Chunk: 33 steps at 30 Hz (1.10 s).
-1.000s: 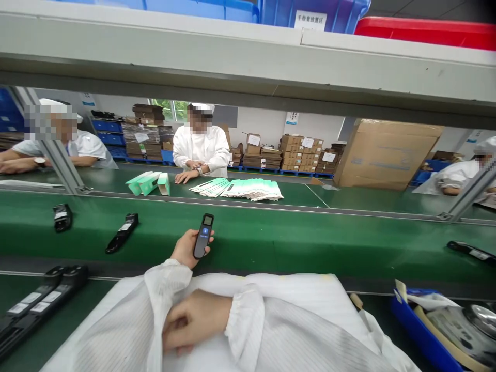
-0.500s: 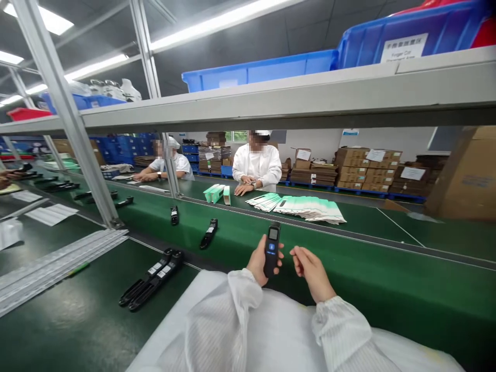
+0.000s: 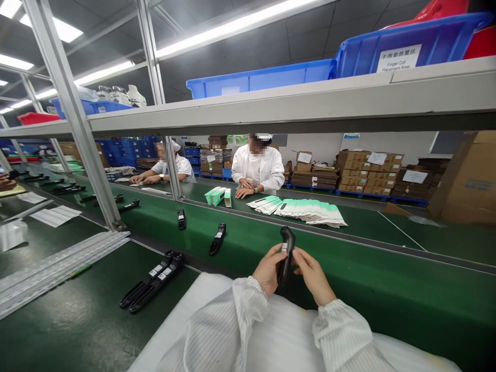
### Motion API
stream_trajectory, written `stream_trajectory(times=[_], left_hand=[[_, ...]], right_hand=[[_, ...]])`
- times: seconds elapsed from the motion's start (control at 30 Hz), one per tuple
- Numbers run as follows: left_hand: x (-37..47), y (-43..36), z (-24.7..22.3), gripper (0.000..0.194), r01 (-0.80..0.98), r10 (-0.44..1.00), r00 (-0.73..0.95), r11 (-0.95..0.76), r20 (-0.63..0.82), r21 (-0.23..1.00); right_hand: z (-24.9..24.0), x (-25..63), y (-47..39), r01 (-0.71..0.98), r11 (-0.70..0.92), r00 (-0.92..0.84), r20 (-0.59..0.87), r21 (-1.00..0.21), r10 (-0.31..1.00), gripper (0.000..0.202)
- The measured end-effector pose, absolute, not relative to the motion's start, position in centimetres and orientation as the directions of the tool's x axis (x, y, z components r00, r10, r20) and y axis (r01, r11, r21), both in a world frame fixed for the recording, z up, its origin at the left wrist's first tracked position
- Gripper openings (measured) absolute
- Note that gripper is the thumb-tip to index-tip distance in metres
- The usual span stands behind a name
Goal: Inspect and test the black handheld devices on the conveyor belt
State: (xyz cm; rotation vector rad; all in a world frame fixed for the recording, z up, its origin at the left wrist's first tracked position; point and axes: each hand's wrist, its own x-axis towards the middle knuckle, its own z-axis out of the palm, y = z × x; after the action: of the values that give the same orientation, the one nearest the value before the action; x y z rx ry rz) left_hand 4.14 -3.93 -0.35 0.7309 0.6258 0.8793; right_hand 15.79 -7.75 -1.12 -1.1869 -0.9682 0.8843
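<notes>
A black infrared thermometer (image 3: 285, 261) with a bent head stands nearly upright, turned edge-on, above the green belt. My left hand (image 3: 268, 269) is closed round its left side. The fingertips of my right hand (image 3: 313, 276) are closed against its right edge. Left of my hands, another black thermometer (image 3: 217, 239) lies on the belt, with a smaller-looking one (image 3: 181, 219) farther off. Two black thermometers with white labels (image 3: 160, 274) lie side by side on the green bench at the left, their handles showing an open hollow.
A green conveyor belt (image 3: 372, 279) runs across in front of me. Beyond it lie fanned green-and-white cartons (image 3: 313, 211), where a co-worker in white (image 3: 258, 168) stands. Blue bins (image 3: 263, 78) sit on the overhead shelf (image 3: 248, 111). A metal post (image 3: 83, 124) rises at left.
The thermometer has turned from its screen side to its edge, and my right fingers have come onto it. The nearer thermometer on the belt has shifted right and slightly towards me.
</notes>
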Motion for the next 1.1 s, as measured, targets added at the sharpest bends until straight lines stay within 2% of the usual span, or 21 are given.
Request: stream_trajectory(times=[0.13,0.27,0.37,0.43,0.5,0.53,0.6,0.63,0.7,0.8,0.9,1.0,1.07,1.1], left_hand=[[4.1,-4.0,-0.7,0.049,-0.483,0.839,0.536,0.390,-0.087,0.784],[4.0,-4.1,-0.5,0.048,-0.469,0.835,0.548,0.367,-0.062,0.803],[3.5,-3.7,0.1,0.041,-0.373,0.802,0.590,0.375,-0.096,0.849],[2.7,-2.6,0.5,0.036,-0.236,0.790,0.604,0.303,-0.104,0.923],[1.1,-1.1,0.8,0.037,-0.040,0.866,0.498,0.076,-0.047,0.996],[0.0,-0.1,0.7,0.040,0.094,0.921,0.390,-0.071,0.029,0.993],[-2.3,1.7,0.3,0.050,0.390,0.958,0.148,-0.286,0.247,0.875],[-3.5,2.6,-0.1,0.054,0.510,0.951,0.058,-0.290,0.304,0.810],[-5.4,3.9,-1.0,0.057,0.601,0.981,-0.047,-0.123,0.189,0.790],[-6.4,4.9,-2.0,0.052,0.541,0.998,-0.058,0.038,-0.008,0.840],[-5.7,4.8,-2.0,0.048,0.435,0.998,-0.010,0.057,-0.058,0.898],[-4.3,3.9,-1.4,0.035,0.293,0.987,0.094,0.096,-0.129,0.951],[-3.2,3.0,-1.0,0.030,0.051,0.950,0.239,0.193,-0.200,0.980],[-2.6,2.4,-0.9,0.029,-0.114,0.915,0.330,0.282,-0.232,0.953]], right_hand=[[-1.1,15.8,-7.8,-0.163,0.149,0.272,0.101,-0.975,0.957,0.044],[-1.2,16.1,-7.9,-0.278,0.138,0.261,0.064,-0.951,0.963,0.038],[-1.4,16.4,-7.9,-0.332,0.120,0.256,0.033,-0.936,0.966,0.036],[-1.4,16.5,-7.9,-0.359,0.108,0.248,0.017,-0.927,0.969,0.036],[-1.4,16.4,-8.0,-0.369,0.097,0.244,0.004,-0.924,0.970,0.035],[-1.4,16.4,-8.0,-0.368,0.091,0.239,0.001,-0.925,0.971,0.034],[-1.4,16.3,-8.1,-0.356,0.083,0.229,-0.001,-0.931,0.974,0.033],[-1.4,16.3,-8.1,-0.347,0.081,0.225,0.001,-0.934,0.974,0.033],[-1.3,16.1,-8.2,-0.329,0.083,0.226,0.007,-0.941,0.974,0.034],[-1.2,16.0,-8.4,-0.308,0.087,0.231,0.014,-0.948,0.973,0.037],[-1.0,16.0,-8.4,-0.307,0.078,0.215,0.011,-0.948,0.977,0.040],[-1.1,16.1,-8.4,-0.326,0.050,0.178,-0.010,-0.944,0.984,0.042],[-1.5,16.4,-8.2,-0.315,0.012,0.177,-0.047,-0.949,0.983,0.042],[-1.9,16.5,-8.0,-0.290,-0.009,0.195,-0.069,-0.957,0.978,0.042]])
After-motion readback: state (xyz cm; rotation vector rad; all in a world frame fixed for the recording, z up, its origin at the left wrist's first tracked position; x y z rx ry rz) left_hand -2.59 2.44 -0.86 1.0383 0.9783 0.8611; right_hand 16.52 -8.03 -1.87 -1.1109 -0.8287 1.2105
